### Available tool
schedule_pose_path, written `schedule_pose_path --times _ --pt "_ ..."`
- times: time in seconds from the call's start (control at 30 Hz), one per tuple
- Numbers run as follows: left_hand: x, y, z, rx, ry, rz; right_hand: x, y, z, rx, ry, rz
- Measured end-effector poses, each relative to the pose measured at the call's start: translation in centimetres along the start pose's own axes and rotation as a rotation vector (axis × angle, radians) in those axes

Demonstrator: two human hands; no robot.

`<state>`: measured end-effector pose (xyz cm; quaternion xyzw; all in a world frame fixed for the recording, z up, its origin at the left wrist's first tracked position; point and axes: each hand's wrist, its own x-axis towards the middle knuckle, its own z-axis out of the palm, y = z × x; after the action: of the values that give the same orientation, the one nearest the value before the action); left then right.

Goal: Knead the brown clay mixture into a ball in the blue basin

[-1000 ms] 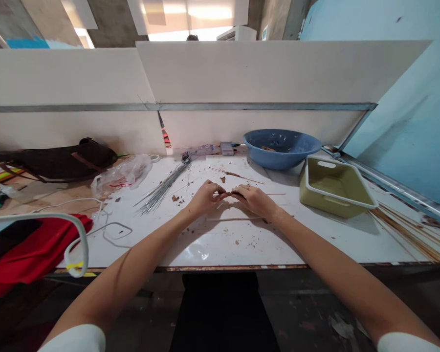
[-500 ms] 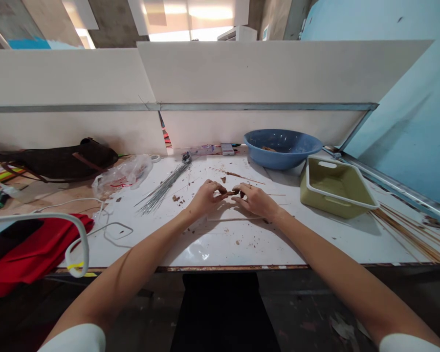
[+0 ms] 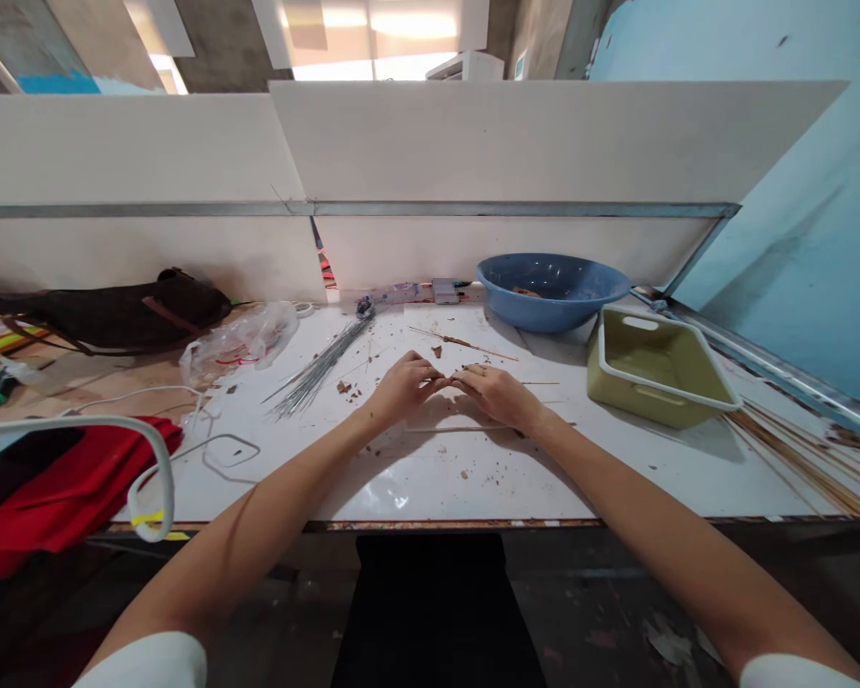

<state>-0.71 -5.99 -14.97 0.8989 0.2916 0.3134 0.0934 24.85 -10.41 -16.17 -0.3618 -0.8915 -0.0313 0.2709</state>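
Both hands meet above the white tabletop (image 3: 394, 478), closed on one thin stick (image 3: 545, 383) with brown clay-like material on its middle. My left hand (image 3: 403, 387) pinches it between thumb and fingers on the left. On the right, my right hand (image 3: 500, 392) has its fingers laid over the brown part, largely covering it. The stick's bare end pokes out beyond the right hand. Just behind the hands lies a second stick with a brown lump (image 3: 459, 341). A pale stick (image 3: 459, 429) rests on the table nearer to me.
Brown crumbs (image 3: 344, 387) and a bundle of grey wires (image 3: 322, 368) lie left. A blue basin (image 3: 551, 308) and an olive bin (image 3: 659, 382) stand right, beside long thin sticks (image 3: 803, 459). Farther left are a plastic bag (image 3: 247, 339), red cloth (image 3: 57, 497) and white curved tube (image 3: 154, 459).
My right fingers have flattened and come down over the brown part, which showed more plainly before. The hands have drawn slightly closer together.
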Motion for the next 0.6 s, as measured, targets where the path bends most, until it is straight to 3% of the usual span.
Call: schedule_pose_path --times 0.27,0.6 --pt "-0.02 -0.17 0.13 -0.02 0.059 -0.014 0.16 -0.29 -0.25 0.054 0.073 0.019" --pt "-0.06 0.48 -0.54 -0.013 0.082 -0.014 0.24 -0.18 -0.18 0.007 0.068 0.04"
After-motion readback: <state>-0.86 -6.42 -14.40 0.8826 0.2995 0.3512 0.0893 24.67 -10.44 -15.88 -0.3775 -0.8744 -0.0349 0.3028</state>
